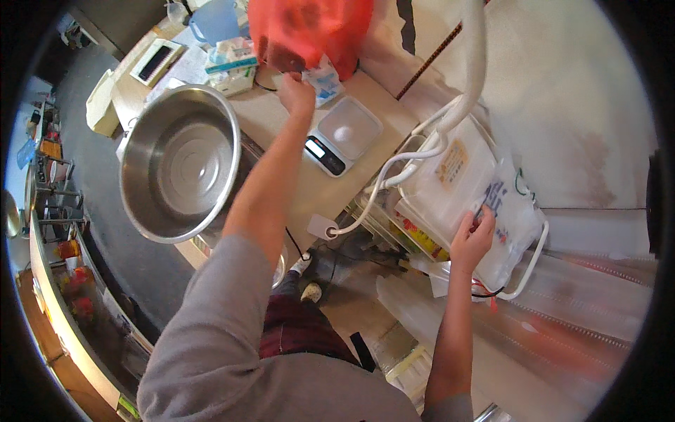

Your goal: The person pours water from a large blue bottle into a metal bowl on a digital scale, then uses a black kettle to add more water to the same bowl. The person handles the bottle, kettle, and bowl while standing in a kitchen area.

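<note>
My left hand (pixel 296 95) reaches over the table to the foot of a red plastic bag (pixel 327 31). Its fingers are closed on a dark reddish-brown item (pixel 285 58), too blurred to name. Close by lies a white-and-blue packet (pixel 324 82). A digital kitchen scale (pixel 345 134) with a lit display sits just right of that wrist. My right hand (pixel 472 237) has its fingers curled at a clear plastic bag (pixel 506 221) with blue writing. Something small and dark shows between thumb and fingers; whether it is held I cannot tell. A white plastic lid or box (pixel 448 169) adjoins it.
A large stainless steel pot (pixel 182 163) stands left of my left forearm. Behind it are a blue plastic jug (pixel 215 21) and a stack of packets (pixel 232 55). A white hose (pixel 466 79) comes down beside the rack. Plastic strip curtains (pixel 569 316) hang at right.
</note>
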The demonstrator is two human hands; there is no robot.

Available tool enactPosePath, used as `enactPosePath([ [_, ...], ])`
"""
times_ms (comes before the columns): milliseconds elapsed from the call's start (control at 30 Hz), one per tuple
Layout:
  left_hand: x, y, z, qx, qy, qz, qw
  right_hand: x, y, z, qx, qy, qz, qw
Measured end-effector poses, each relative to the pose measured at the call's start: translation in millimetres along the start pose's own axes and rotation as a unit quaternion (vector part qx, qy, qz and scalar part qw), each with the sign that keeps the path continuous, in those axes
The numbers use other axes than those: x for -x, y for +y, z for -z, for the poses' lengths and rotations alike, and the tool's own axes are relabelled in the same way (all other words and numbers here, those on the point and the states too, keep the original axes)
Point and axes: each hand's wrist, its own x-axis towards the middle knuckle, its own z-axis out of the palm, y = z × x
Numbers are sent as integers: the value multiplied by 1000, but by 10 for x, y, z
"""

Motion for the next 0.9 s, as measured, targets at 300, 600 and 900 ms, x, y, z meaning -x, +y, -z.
enactPosePath([
  [300, 2036, 603, 3260, 38, -365, -148, 918, -22, 338, -104, -13, 37, 45, 998],
  [600, 3287, -387, 6475, -226, -282, 171, 917, -76, 608, 6, -282, 188, 12, 941],
  [900, 3474, -2116, 7755, -429, -168, 190, 867, 1581, -1693, 372, -313, 130, 148, 929],
])
